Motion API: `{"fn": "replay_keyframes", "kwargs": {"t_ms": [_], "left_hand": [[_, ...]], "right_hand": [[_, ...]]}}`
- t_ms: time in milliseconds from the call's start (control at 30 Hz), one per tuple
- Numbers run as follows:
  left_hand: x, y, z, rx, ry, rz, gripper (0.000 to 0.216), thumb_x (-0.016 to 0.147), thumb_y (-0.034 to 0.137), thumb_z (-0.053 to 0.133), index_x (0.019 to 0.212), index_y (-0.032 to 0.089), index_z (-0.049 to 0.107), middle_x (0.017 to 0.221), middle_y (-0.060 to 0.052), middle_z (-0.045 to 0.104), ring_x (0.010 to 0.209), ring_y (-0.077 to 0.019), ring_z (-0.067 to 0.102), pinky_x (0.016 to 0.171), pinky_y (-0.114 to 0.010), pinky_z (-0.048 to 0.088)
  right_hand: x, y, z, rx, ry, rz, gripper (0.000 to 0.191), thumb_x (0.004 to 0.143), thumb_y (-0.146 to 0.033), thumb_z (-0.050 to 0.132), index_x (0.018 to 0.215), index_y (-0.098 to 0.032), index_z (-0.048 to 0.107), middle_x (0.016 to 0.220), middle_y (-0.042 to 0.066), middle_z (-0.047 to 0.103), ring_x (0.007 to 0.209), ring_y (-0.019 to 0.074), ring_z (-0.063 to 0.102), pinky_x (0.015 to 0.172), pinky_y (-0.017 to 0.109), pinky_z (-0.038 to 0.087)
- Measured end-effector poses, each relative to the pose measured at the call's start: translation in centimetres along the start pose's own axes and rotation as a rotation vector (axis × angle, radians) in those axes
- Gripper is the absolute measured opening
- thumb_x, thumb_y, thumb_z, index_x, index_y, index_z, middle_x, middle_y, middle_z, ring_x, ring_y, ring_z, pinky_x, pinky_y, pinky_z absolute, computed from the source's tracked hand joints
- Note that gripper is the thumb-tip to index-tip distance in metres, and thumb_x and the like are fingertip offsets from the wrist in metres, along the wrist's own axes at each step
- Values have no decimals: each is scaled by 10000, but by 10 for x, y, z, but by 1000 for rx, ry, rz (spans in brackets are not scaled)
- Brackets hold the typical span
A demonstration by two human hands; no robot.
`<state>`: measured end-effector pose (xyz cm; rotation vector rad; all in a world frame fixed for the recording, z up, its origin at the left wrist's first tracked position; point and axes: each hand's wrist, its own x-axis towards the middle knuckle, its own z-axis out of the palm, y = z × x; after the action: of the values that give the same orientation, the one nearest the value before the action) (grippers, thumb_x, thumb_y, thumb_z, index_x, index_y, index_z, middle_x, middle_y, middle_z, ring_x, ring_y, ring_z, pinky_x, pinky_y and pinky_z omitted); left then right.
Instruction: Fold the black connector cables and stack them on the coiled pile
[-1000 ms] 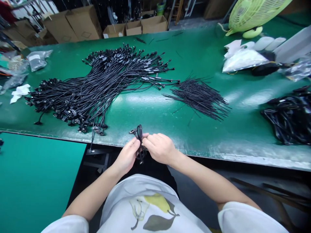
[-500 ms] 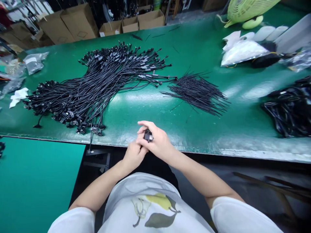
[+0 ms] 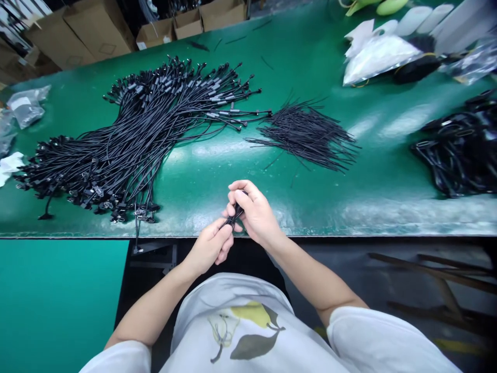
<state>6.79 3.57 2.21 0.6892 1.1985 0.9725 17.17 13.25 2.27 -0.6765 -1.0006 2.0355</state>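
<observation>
Both my hands meet at the near edge of the green table point(image 3: 240, 181). A folded black cable point(image 3: 234, 217) is gripped between them. My left hand point(image 3: 212, 246) pinches its lower end with closed fingers. My right hand point(image 3: 252, 212) wraps its fingers round the upper part, so most of the cable is hidden. A big pile of loose black cables point(image 3: 132, 140) lies to the left on the table. A smaller heap of thin black ties point(image 3: 306, 132) lies just beyond my right hand.
Another heap of bundled black cables point(image 3: 462, 150) sits at the right edge. White plastic bags point(image 3: 380, 52) lie at the back right, cardboard boxes point(image 3: 101, 31) behind the table, clear bags point(image 3: 25, 106) at the left. A teal surface point(image 3: 58, 300) is at the lower left.
A second ago the cable hung as a loop between my hands. My right hand has since closed over it and both hands have moved slightly up onto the table edge.
</observation>
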Motion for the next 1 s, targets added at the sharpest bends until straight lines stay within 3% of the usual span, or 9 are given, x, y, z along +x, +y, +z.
{"fn": "replay_keyframes", "kwargs": {"t_ms": [167,267,367,433,533,667,767,867,1000], "left_hand": [[6,-5,1,21,-161,36,397,850,509,597,1038,178,484,733,42,460,518,-43,401,466,-172,353],[6,-11,3,351,-94,105,293,943,419,459,1110,178,465,826,-11,571,560,-74,512,572,-234,441],[7,-17,3,688,10,227,424,920,391,505,1270,186,386,952,-62,621,694,-142,600,706,-314,492],[9,-20,1,818,45,307,501,899,405,538,1309,178,361,960,-76,625,762,-182,617,746,-350,497],[13,-22,-3,877,84,392,396,955,455,401,1230,171,431,839,-53,618,687,-178,604,682,-335,490],[18,-26,-3,801,5,453,538,904,622,392,1186,169,459,784,-34,596,626,-157,554,611,-297,461],[20,-28,5,550,16,463,574,915,615,372,1290,181,385,879,-49,599,625,-132,550,564,-262,451],[21,-24,14,288,51,337,470,967,532,315,1248,178,444,859,-36,560,598,-104,514,520,-231,415],[25,-16,20,139,92,190,458,923,569,421,1066,157,561,693,25,430,536,-79,345,492,-219,315]], "right_hand": [[2,-2,-1,150,80,-64,196,865,-356,590,949,-248,449,659,-99,415,409,10,325,350,122,251],[5,-2,-5,178,109,-68,201,856,-351,600,920,-239,445,659,-99,427,410,6,304,367,124,268],[9,-2,-11,193,161,-103,210,847,-349,609,899,-232,442,651,-100,430,412,6,306,376,128,279],[11,-4,-15,198,198,-137,209,844,-341,610,900,-232,440,644,-102,427,413,7,310,380,128,283],[11,-9,-18,209,226,-155,229,833,-344,615,935,-239,440,667,-99,438,419,9,326,384,132,305],[9,-13,-17,225,254,-183,253,836,-362,602,984,-244,433,718,-92,452,410,3,309,352,131,285],[8,-13,-16,182,294,-264,247,842,-377,588,972,-259,414,713,-97,432,397,4,298,335,132,265],[7,-15,-16,145,306,-294,262,827,-372,599,967,-273,400,732,-94,428,399,6,306,337,139,275],[4,-16,-18,212,274,-200,342,792,-413,635,1014,-283,409,773,-83,448,437,15,332,377,157,330]]}}
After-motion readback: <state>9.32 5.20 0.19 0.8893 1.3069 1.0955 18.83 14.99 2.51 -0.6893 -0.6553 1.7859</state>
